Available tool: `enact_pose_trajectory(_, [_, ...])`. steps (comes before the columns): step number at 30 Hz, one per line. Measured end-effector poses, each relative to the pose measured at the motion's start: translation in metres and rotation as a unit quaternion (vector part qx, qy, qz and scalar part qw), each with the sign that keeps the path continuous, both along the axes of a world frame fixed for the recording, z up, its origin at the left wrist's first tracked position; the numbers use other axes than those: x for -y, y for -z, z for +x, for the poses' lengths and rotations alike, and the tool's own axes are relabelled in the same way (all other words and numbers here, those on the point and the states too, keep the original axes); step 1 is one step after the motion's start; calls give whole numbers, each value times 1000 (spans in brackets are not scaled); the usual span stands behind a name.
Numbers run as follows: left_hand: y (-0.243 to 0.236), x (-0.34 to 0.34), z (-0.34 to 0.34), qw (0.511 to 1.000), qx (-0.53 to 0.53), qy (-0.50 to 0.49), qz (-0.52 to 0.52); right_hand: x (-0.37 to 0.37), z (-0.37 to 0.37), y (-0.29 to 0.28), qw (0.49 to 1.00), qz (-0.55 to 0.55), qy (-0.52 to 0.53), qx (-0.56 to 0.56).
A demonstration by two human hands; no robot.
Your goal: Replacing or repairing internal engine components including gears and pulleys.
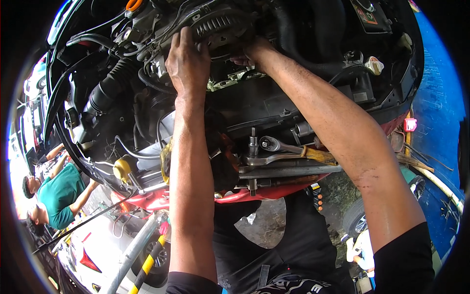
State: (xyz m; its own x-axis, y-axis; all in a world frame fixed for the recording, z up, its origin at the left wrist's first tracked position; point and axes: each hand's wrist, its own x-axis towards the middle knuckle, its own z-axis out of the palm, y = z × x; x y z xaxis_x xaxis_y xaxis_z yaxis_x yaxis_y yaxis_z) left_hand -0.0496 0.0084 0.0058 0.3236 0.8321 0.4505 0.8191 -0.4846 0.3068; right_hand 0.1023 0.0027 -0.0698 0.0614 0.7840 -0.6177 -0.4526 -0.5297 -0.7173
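Note:
My left hand (188,66) is up at the engine, beside a black ribbed cover (214,25). Its fingers bend against the cover's left edge, and what they grip is hidden. My right hand (259,54) reaches in below the right side of that cover, where most of its fingers disappear behind dark parts. Below both hands lies a pale metal engine surface (235,80). On the front crossmember rest a ratchet (270,143), an upright socket (253,144) and a yellow handle (319,155), next to a dark cloth-like bundle (223,161).
Black hoses (110,90) run along the engine bay's left. A battery (369,17) and a pale cap (374,65) are at right. The red bumper (240,196) crosses in front of me. People, one in a green shirt (61,196), are at left near a white car (105,250).

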Motion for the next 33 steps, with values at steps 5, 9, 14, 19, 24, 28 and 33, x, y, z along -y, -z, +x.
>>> enact_pose_trajectory(5, [1, -1, 0, 1000, 0, 6, 19, -1, 3, 3, 1000, -9, -7, 7])
enact_pose_trajectory(9, [2, -2, -1, 999, 1, -35, 15, 2, 0, 6, 996, -32, -30, 72])
enact_pose_trajectory(14, [4, -1, -6, 993, -50, -96, -48, 10, 12, -14, 898, 13, -96, 430])
enact_pose_trajectory(19, [7, -7, -16, 973, -145, -95, -150, 0, 27, -40, 604, 76, -368, 702])
enact_pose_trajectory(24, [33, -14, -20, 981, -99, -52, -159, 9, 6, -37, 689, 71, -151, 705])
enact_pose_trajectory(28, [37, -17, -28, 983, -126, -35, -130, 20, 3, -49, 761, 28, -142, 632])
enact_pose_trajectory(33, [34, -18, -25, 983, -119, -51, -126, 13, 9, -31, 724, 59, -137, 674])
